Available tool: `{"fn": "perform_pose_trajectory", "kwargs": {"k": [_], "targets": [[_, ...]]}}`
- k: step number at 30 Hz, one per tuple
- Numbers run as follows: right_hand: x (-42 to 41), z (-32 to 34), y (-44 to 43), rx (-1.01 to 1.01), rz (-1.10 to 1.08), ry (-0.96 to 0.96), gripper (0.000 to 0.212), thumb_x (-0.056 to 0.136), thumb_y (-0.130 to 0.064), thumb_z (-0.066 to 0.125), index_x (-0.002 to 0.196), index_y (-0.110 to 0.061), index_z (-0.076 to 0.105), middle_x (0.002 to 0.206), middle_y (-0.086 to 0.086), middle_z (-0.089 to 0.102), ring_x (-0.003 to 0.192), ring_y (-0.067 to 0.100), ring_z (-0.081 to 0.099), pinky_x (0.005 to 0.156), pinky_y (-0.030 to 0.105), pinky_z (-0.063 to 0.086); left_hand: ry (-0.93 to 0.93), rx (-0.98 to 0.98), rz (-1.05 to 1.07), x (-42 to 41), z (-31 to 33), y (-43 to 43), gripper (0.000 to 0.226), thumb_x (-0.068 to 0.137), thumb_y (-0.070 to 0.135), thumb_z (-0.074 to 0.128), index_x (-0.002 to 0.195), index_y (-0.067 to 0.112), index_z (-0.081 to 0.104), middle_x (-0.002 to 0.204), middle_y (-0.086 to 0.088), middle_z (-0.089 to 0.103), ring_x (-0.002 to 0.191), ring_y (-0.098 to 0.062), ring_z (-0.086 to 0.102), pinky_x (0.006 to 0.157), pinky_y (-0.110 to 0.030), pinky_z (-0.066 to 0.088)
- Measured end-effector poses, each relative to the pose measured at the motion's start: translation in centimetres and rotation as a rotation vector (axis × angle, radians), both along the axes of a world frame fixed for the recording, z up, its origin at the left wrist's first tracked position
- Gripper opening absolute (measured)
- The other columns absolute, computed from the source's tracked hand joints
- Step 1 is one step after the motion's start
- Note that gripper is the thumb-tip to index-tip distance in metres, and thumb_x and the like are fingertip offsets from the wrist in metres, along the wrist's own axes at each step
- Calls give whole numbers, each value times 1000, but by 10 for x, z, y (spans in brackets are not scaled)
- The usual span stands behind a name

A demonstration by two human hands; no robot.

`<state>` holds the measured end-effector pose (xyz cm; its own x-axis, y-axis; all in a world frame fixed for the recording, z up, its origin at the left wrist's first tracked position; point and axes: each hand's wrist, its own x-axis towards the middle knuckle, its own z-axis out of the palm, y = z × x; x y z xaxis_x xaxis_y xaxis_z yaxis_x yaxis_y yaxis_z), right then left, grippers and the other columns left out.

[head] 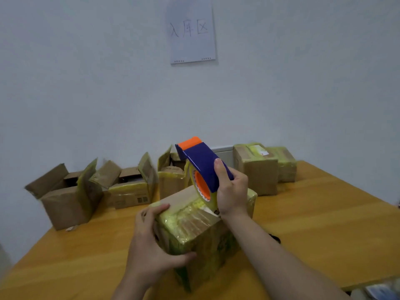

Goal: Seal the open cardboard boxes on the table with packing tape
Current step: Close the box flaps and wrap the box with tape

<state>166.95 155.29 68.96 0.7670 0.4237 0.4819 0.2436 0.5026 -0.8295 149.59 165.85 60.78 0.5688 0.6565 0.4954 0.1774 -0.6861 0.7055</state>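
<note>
I see left hand (151,241) curled round cardboard box (203,230) corner; right hand (231,191) wraps tape dispenser (203,163). I'd keep tape taut, pressing down firmly.

A left hand (149,241) is gripping the near corner of a tape-wrapped cardboard box (201,232) that is sitting on an orange wooden table (313,213). The right hand (231,189) is holding a blue-and-orange tape dispenser (201,169) tilted over the box's top. Three open boxes (69,195) are standing along the wall at left, two sealed boxes (259,167) at right, beneath a paper sign (191,31).
</note>
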Motion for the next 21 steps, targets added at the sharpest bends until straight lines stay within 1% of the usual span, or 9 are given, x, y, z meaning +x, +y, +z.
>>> {"fn": "perform_pose_trajectory", "kwargs": {"k": [2, 4, 7, 9, 11, 14, 16, 18, 21], "targets": [[10, 5, -13, 52, -107, -7, 41, 103, -36, 55, 78, -7, 69, 61, -1, 65, 56, 8, 57, 53, 20, 43, 0, -3, 107, 6, 5, -7, 123, 19, 86, 85, 131, 55, 44, 133, 14, 38, 127, -14, 47, 101, -42, 51], [25, 7, -24, 102, -220, 44, 37, 103, -33, 56, 81, -7, 71, 62, -7, 67, 58, 4, 60, 52, 16, 45, 29, -35, 238, 17, 12, -13, 126, 17, 93, 77, 131, 55, 40, 135, 8, 36, 127, -20, 47, 98, -45, 54], [46, -2, -39, 106, -351, 142, 32, 102, -39, 57, 90, -15, 74, 74, -7, 74, 70, 6, 69, 56, 16, 51, 144, -19, 375, 44, 18, -20, 132, 19, 99, 67, 136, 48, 35, 139, -1, 33, 130, -30, 47, 92, -48, 58], [58, -15, -45, 79, -391, 201, 29, 102, -42, 58, 91, -20, 74, 79, -4, 75, 75, 8, 71, 57, 17, 52, 196, -2, 393, 63, 17, -21, 132, 22, 104, 61, 137, 47, 31, 139, -3, 30, 129, -32, 46, 89, -48, 59], [66, -29, -50, 39, -417, 245, 29, 102, -42, 58, 89, -21, 74, 79, -3, 75, 75, 10, 71, 56, 17, 52, 217, -8, 394, 80, 16, -22, 131, 25, 105, 59, 137, 46, 28, 139, -3, 28, 129, -32, 45, 87, -47, 59], [71, -52, -48, -40, -424, 264, 31, 101, -43, 58, 88, -20, 74, 75, -4, 74, 73, 10, 70, 56, 18, 51, 245, 41, 402, 100, 15, -20, 127, 32, 104, 61, 138, 44, 28, 139, -2, 25, 129, -32, 43, 86, -44, 58], [72, -65, -42, -80, -414, 260, 30, 101, -42, 58, 87, -21, 74, 73, -5, 74, 73, 10, 70, 58, 20, 52, 266, 72, 401, 112, 17, -16, 125, 35, 103, 61, 140, 43, 27, 138, -3, 25, 127, -31, 44, 85, -42, 57], [73, -77, -35, -103, -396, 258, 29, 102, -42, 57, 89, -22, 73, 77, -3, 75, 74, 11, 71, 62, 25, 53, 301, 110, 402, 125, 17, -8, 123, 40, 101, 61, 142, 43, 27, 135, -4, 28, 123, -27, 45, 81, -37, 55], [75, -87, -25, -95, -387, 284, 28, 102, -42, 56, 89, -22, 72, 80, -1, 75, 75, 10, 71, 62, 24, 53, 354, 195, 406, 143, 15, 4, 105, 58, 92, 65, 142, 41, 28, 130, -5, 32, 113, -23, 50, 69, -28, 49]]}}
